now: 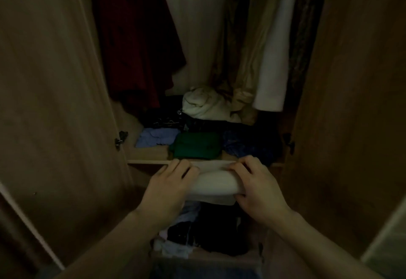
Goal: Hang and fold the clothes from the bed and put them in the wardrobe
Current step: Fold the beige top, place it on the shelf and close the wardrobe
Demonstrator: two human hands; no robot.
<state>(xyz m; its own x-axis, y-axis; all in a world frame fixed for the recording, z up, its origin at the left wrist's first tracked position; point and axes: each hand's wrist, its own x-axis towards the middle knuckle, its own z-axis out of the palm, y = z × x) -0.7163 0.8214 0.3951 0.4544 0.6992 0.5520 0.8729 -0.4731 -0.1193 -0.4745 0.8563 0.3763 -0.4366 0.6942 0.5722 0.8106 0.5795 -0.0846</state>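
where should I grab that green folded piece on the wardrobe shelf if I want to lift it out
Probably take the green folded garment by its near edge, coming from the front. That edge faces the open doors at the shelf lip, while a light blue garment and a dark blue garment crowd its sides, leaving fingers little room.

I can read no writing anywhere in front of me. It is dim, and nothing shows a label or number.
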